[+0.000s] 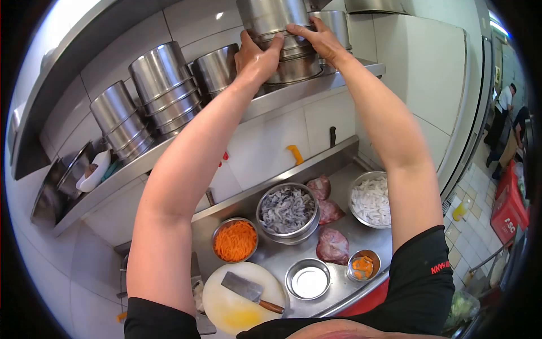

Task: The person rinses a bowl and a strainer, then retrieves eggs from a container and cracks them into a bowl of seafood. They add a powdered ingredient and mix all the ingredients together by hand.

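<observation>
Over the head camera I see both hands raised to the shelf (pixel 271 104), holding one stack (pixel 274 16) of steel tins between them. My left hand (pixel 255 58) touches its left side, and my right hand (pixel 323 42) its right, fingers partly spread along the rims. More tins (pixel 168 85) stand to the left on the shelf. Well below, on the worktop (pixel 370 240), lie a cleaver (pixel 243 286) on a round board (pixel 217 308) and a bowl of carrot (pixel 235 241).

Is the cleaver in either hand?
No: the cleaver lies on the round board; the left hand and right hand clasp steel containers.
</observation>
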The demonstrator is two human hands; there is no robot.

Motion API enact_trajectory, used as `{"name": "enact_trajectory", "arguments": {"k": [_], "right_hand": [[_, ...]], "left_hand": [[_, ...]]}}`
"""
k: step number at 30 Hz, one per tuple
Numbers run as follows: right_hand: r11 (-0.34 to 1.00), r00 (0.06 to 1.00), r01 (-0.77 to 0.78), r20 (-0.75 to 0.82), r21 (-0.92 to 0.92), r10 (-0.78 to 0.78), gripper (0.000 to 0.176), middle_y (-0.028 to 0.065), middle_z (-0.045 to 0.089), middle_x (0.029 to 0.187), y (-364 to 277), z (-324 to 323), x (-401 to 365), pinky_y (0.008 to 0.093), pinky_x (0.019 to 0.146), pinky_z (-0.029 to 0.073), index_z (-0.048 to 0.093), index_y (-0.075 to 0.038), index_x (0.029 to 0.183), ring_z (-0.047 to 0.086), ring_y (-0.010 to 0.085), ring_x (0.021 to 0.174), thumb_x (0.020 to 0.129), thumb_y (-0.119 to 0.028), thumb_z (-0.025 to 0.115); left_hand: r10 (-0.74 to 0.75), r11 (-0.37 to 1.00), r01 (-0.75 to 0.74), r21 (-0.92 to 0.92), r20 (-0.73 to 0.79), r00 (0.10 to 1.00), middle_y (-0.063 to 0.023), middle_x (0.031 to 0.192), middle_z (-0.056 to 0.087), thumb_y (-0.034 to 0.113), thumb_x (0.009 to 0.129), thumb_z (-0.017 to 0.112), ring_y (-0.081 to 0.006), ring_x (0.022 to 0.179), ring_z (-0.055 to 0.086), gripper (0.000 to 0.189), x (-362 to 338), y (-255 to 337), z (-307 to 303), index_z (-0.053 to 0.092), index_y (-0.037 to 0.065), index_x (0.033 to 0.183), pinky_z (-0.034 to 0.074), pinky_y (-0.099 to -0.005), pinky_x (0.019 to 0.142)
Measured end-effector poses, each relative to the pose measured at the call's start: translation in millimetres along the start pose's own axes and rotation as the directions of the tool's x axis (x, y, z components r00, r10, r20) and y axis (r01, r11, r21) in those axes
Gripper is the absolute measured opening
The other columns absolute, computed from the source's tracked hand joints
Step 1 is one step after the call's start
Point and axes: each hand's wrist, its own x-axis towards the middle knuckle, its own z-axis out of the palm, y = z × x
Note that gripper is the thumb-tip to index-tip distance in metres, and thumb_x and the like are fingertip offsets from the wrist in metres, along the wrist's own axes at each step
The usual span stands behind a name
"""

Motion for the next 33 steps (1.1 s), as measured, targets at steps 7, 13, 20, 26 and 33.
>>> {"name": "enact_trajectory", "arguments": {"k": [7, 13, 20, 26, 33], "right_hand": [[0.981, 0.995, 0.079, -0.041, -0.176, -0.088, 0.133, 0.0287, 0.058, 0.139, 5, -2, 7, 0.0406, 0.109, 0.046, 0.043, 0.011, 0.147, 0.058, 0.0354, 0.130, 0.061, -0.084, 0.078], [0.966, 0.977, 0.104, -0.155, -0.236, -0.143, 0.128, 0.0288, 0.054, 0.144, -1, -4, 9, 0.0435, 0.113, 0.042, 0.047, 0.008, 0.147, 0.052, 0.0375, 0.137, 0.067, -0.090, 0.066], [0.989, 0.976, 0.145, -0.160, -0.022, -0.146, 0.100, 0.0202, 0.063, 0.132, -45, -20, -8, 0.0368, 0.107, 0.045, 0.048, 0.001, 0.144, 0.057, 0.0293, 0.128, 0.084, -0.078, 0.064], [0.836, 0.996, -0.086, 0.060, 0.543, 0.064, 0.090, 0.0151, 0.065, 0.132, -69, -32, -46, 0.0470, 0.103, 0.051, 0.052, -0.004, 0.142, 0.063, 0.0295, 0.121, 0.089, -0.076, 0.058], [0.570, 0.967, -0.178, 0.249, 0.802, -0.049, 0.082, 0.0179, 0.065, 0.133, -86, -50, -71, 0.0492, 0.104, 0.054, 0.051, -0.006, 0.144, 0.067, 0.0333, 0.117, 0.094, -0.070, 0.055]], "left_hand": [[0.157, 0.988, -0.157, 0.008, -0.011, 0.988, -0.0261, 0.149, 0.049, 0.060, 0.088, 0.066, -0.0427, 0.140, 0.046, 0.098, 15, -17, 5, 0.028, 0.001, 0.156, 0.037, -0.0453, 0.117], [0.198, 0.980, -0.198, -0.011, 0.007, 0.980, -0.0268, 0.155, 0.040, 0.063, 0.087, 0.065, -0.0425, 0.144, 0.039, 0.108, 10, -19, 7, 0.019, -0.001, 0.161, 0.034, -0.0463, 0.120], [0.514, 0.853, -0.518, -0.064, -0.074, 0.855, -0.0243, 0.156, 0.039, 0.054, 0.091, 0.067, -0.0378, 0.144, 0.038, 0.095, -4, -9, -10, 0.024, 0.007, 0.162, 0.032, -0.0436, 0.120], [0.653, 0.751, -0.568, -0.337, 0.252, 0.714, -0.0250, 0.170, 0.008, 0.038, 0.075, 0.068, -0.0445, 0.156, 0.011, 0.112, -15, 28, -42, 0.005, 0.017, 0.166, 0.011, -0.0454, 0.128], [0.724, 0.633, -0.770, -0.081, 0.416, 0.551, -0.0308, 0.166, 0.013, 0.038, 0.065, 0.071, -0.0432, 0.156, 0.012, 0.114, -8, 78, -70, 0.020, 0.010, 0.163, 0.017, -0.0494, 0.127]]}}
